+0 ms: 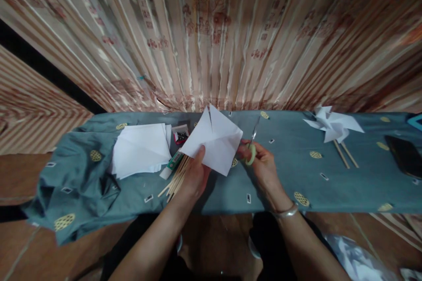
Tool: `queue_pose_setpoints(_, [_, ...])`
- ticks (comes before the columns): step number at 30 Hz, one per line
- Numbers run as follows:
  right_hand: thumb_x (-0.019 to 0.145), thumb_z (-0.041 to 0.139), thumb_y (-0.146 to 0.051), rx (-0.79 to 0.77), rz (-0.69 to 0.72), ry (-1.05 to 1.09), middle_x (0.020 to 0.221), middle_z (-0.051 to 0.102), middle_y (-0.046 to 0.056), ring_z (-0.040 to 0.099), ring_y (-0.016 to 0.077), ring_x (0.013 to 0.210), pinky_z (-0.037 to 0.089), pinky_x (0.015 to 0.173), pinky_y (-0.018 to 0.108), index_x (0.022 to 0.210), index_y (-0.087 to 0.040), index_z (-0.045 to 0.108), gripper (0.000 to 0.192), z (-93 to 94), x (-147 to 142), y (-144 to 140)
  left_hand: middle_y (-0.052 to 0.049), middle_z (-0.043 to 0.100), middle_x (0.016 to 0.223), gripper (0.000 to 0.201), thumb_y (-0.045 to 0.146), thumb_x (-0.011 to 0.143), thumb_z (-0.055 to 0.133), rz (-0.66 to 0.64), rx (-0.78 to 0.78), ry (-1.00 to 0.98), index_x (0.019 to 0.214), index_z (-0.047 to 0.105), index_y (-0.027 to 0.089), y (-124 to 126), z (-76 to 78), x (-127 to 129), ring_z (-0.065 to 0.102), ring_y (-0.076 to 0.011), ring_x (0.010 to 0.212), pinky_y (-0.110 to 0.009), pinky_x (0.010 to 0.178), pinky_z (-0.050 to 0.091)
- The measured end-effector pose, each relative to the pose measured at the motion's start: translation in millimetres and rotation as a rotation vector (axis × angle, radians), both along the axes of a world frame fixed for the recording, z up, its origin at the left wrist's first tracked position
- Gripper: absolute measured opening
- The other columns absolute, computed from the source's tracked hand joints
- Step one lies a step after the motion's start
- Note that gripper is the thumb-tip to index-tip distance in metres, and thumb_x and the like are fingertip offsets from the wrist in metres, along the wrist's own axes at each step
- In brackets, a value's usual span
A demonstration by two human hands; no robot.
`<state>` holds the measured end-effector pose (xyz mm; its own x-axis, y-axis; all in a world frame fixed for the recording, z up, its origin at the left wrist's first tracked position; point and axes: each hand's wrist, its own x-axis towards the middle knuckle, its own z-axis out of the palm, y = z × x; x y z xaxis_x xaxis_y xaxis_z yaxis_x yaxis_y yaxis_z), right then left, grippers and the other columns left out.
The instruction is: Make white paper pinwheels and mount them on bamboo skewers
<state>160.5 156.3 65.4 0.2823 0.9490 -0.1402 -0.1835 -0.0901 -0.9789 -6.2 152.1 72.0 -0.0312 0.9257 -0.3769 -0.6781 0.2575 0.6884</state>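
Note:
My left hand (194, 171) grips a white square paper sheet (216, 140) by its lower left edge and holds it up above the cloth; the sheet shows creases and a short cut at its top corner. My right hand (260, 162) is shut on scissors (253, 145) with pale green handles, blades pointing up and away, just right of the sheet. Beneath my left hand lies a bundle of thin wooden sticks (174, 180).
A teal patterned cloth (296, 175) covers the low bench. A stack of white paper (141, 149) lies left, with a glue stick (171, 164) and small box (180, 134) beside it. Finished paper pinwheels (331, 125) on sticks lie right, a dark phone (405, 156) beyond. Curtains hang behind.

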Motion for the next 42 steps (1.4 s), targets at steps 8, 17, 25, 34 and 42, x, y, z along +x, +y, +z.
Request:
queue_pose_setpoints(8, [0.068, 0.073, -0.061, -0.052, 0.415, -0.098, 0.074, 0.069, 0.004, 0.058, 0.0155, 0.062, 0.045, 0.057, 0.028, 0.094, -0.02, 0.071, 0.049, 7.5, 18, -23, -0.005, 0.068, 0.116, 0.033, 0.029, 0.083, 0.064, 0.131, -0.045, -0.026, 0.115, 0.06, 0.02, 21, 3.6, -21, 0.065, -0.0191, 0.101, -0.025, 0.074, 0.057])
queue_pose_setpoints(17, [0.075, 0.069, -0.056, -0.154, 0.792, -0.199, 0.077, 0.067, 0.003, 0.058, 0.0157, 0.067, 0.047, 0.062, 0.028, 0.096, -0.019, 0.069, 0.043, -11.5, -11, -46, -0.005, 0.069, 0.115, 0.029, 0.03, 0.082, 0.066, 0.151, -0.009, -0.057, 0.108, 0.064, 0.019, 31, -1.5, -29, 0.062, -0.0242, 0.11, -0.032, 0.084, 0.056])
queue_pose_setpoints(25, [0.076, 0.067, -0.059, -0.17, 0.819, -0.209, 0.076, 0.064, 0.002, 0.056, 0.0144, 0.066, 0.045, 0.062, 0.026, 0.099, -0.017, 0.067, 0.047, -14.9, -13, -44, -0.007, 0.07, 0.112, 0.02, 0.023, 0.092, 0.049, 0.149, -0.097, -0.035, 0.101, 0.066, 0.016, 28, 2.2, -16, 0.067, -0.0192, 0.1, -0.028, 0.081, 0.057])
queue_pose_setpoints(34, [0.077, 0.066, -0.058, -0.182, 0.816, -0.199, 0.075, 0.063, 0.002, 0.056, 0.0149, 0.067, 0.046, 0.061, 0.027, 0.1, -0.018, 0.067, 0.046, -15.3, -11, -43, -0.006, 0.073, 0.098, 0.023, 0.023, 0.093, 0.05, 0.132, -0.124, -0.069, 0.108, 0.066, 0.017, 25, 2.0, -14, 0.069, -0.0185, 0.092, -0.03, 0.082, 0.058])
queue_pose_setpoints(42, [0.077, 0.067, -0.055, -0.185, 0.819, -0.201, 0.075, 0.064, 0.002, 0.056, 0.0146, 0.066, 0.046, 0.061, 0.027, 0.1, -0.018, 0.068, 0.043, -17.4, -12, -43, -0.006, 0.073, 0.1, 0.02, 0.024, 0.092, 0.051, 0.136, -0.112, -0.061, 0.104, 0.066, 0.017, 25, 0.3, -14, 0.069, -0.0177, 0.09, -0.028, 0.082, 0.056])
